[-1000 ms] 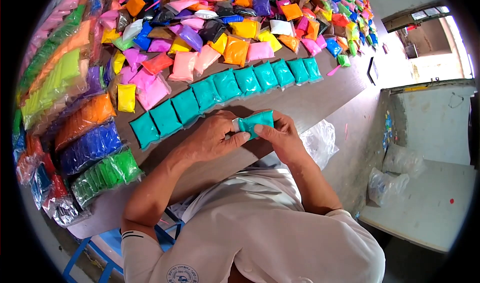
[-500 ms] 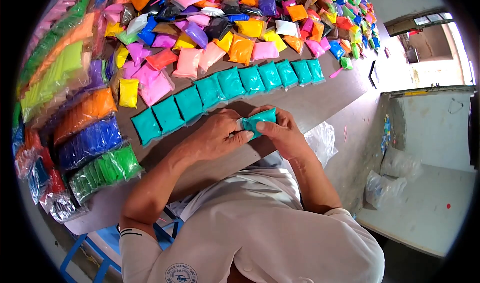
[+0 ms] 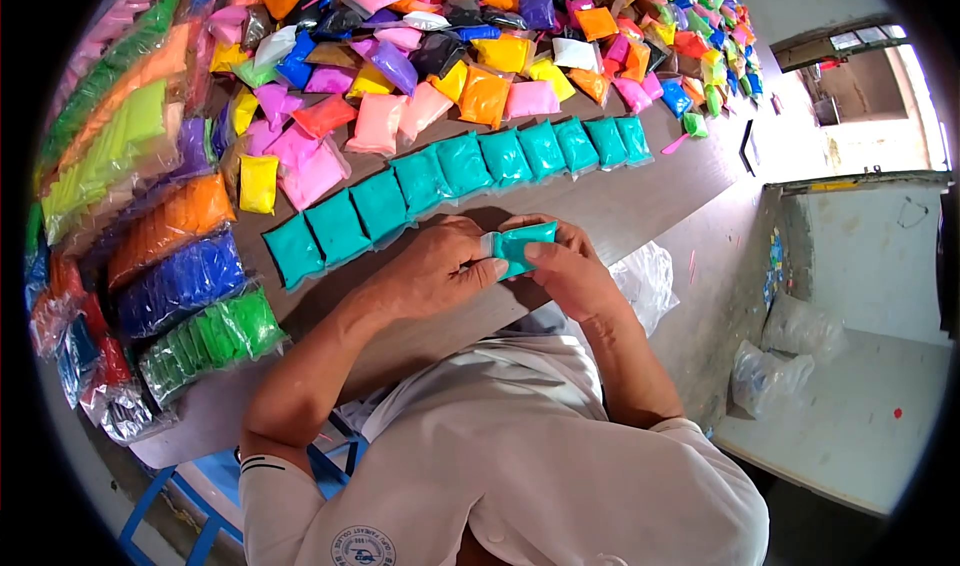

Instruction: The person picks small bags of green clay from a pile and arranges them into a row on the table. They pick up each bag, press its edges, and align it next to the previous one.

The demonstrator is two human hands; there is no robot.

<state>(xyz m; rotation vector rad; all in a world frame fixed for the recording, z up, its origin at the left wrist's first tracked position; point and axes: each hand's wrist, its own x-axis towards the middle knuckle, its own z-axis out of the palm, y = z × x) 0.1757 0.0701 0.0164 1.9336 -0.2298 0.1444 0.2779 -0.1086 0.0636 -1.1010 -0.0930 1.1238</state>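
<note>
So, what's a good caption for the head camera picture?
Left hand and right hand pinch a teal packet near a row of teal packets.

Bare tabletop [image 3: 640, 201] runs as a strip through mid-frame, open toward the right edge. Above it, the row of teal packets [image 3: 463, 166] and the heaped coloured packets [image 3: 470, 56] block passage. Bagged bundles [image 3: 180, 286] crowd the left; gaps there appear negligible.

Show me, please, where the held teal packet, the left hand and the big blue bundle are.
teal packet [image 3: 525, 243], head view, middle of its teal face.
left hand [image 3: 435, 266], head view, back of the hand.
blue bundle [image 3: 180, 284], head view, middle of its clear wrapping.
</note>
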